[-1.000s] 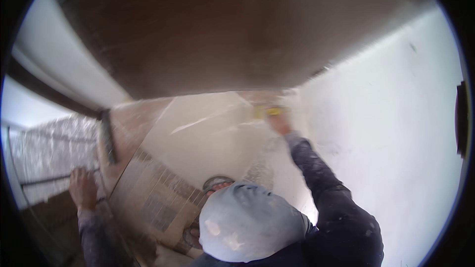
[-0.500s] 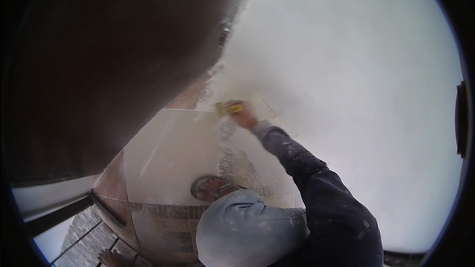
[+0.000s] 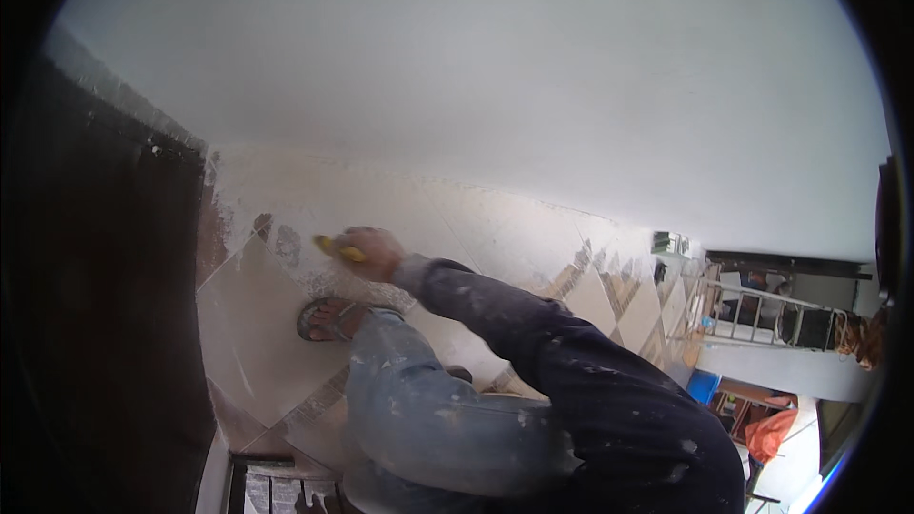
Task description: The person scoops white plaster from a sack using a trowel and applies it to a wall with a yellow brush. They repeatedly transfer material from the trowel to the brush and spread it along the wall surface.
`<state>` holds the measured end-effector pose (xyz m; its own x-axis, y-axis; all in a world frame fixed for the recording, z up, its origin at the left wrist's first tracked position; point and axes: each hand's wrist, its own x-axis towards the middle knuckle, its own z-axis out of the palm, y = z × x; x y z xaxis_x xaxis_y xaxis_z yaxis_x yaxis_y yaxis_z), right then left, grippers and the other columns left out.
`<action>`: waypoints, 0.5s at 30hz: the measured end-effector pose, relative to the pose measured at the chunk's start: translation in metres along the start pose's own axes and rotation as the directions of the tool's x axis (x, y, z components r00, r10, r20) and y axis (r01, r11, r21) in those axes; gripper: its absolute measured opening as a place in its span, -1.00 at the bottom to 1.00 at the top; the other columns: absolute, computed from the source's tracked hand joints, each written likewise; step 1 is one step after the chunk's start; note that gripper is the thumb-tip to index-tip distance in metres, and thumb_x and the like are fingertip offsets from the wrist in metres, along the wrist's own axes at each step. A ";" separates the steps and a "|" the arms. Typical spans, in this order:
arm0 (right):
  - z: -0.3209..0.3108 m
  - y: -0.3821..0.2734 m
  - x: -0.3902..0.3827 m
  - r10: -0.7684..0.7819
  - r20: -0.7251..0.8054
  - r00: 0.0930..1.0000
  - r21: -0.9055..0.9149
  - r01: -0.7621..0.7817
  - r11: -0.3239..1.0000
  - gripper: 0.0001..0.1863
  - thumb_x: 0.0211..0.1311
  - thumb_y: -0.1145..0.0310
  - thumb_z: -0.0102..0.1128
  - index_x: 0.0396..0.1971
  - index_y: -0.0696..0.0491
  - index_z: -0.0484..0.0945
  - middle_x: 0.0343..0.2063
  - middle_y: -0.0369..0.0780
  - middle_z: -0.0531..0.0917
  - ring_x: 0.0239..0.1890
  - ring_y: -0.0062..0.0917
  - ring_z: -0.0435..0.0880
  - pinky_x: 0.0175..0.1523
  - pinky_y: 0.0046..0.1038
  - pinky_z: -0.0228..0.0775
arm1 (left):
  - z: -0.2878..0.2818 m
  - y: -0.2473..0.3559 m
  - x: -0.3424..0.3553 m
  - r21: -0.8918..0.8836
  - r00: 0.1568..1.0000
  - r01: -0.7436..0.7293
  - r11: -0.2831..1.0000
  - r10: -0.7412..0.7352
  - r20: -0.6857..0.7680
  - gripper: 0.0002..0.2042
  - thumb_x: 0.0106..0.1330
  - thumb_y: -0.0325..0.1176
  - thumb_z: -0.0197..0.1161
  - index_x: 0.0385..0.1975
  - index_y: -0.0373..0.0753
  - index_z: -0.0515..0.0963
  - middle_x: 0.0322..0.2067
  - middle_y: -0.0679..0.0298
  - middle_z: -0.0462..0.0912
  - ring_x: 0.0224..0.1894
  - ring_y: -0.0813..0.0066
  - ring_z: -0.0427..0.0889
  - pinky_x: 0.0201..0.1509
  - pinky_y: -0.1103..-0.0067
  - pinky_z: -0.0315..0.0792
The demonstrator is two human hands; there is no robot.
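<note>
My right hand (image 3: 371,252) is closed on a yellow-handled tool (image 3: 333,246), probably a scraper, its far end blurred, low over the dust-coated tile floor (image 3: 257,324) beside the foot of the white wall (image 3: 533,67). My dark sleeve is spattered with white. Just below the hand is my foot in a flip-flop (image 3: 328,319), with my dusty pale trouser leg beside it. My left hand is out of view.
A dark panel (image 3: 105,295) stands at the left, with a barred opening (image 3: 286,490) at lower left. Far right along the floor are a metal ladder (image 3: 762,309), a blue container (image 3: 703,384), a red-orange cloth (image 3: 769,433) and some clutter.
My view has swung rightward, bringing the wall across the top and the ladder into sight. My right hand with the yellow tool now appears farther left in view; my left hand has left it.
</note>
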<state>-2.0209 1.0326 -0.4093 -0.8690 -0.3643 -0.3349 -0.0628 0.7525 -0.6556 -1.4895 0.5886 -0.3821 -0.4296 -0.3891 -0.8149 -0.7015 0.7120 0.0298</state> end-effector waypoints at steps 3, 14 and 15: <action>-0.055 0.053 -0.151 0.253 -0.012 0.967 -0.015 -0.253 0.967 -0.76 0.20 0.23 0.17 -0.15 -0.09 0.63 -0.22 -0.18 0.66 -0.16 -0.22 0.64 -0.05 -0.26 0.48 | -0.012 0.068 -0.031 -0.114 0.989 0.067 0.991 -0.051 0.139 -0.52 0.28 -0.10 0.19 0.04 -0.37 0.50 0.04 -0.04 0.54 0.23 0.02 0.39 0.24 0.25 0.32; -0.174 0.034 -0.655 0.962 -0.229 0.145 0.384 -0.895 0.227 -0.69 0.18 0.06 0.17 -0.22 -0.07 0.67 -0.25 -0.07 0.68 -0.13 -0.17 0.65 -0.03 -0.25 0.47 | -0.096 0.183 -0.153 -0.208 0.933 -0.242 0.948 0.287 0.220 -0.58 0.26 -0.15 0.24 -0.03 -0.36 0.55 -0.12 -0.03 0.64 -0.04 0.21 0.63 0.07 0.44 0.45; -0.175 0.028 -0.669 0.946 -0.299 0.127 0.406 -0.880 0.247 -0.70 0.17 0.10 0.19 -0.23 -0.03 0.66 -0.29 -0.08 0.69 -0.15 -0.19 0.67 -0.05 -0.28 0.48 | -0.103 0.198 -0.158 -0.158 0.924 -0.270 0.950 0.302 0.235 -0.58 0.27 -0.15 0.24 -0.02 -0.35 0.55 -0.12 -0.02 0.64 -0.04 0.21 0.63 0.07 0.44 0.46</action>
<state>-1.5269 1.3934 -0.0854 -0.3167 0.8291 -0.4608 0.9484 0.2836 -0.1416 -1.6194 0.7310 -0.1878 -0.4749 -0.0071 -0.8800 -0.6398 0.6893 0.3398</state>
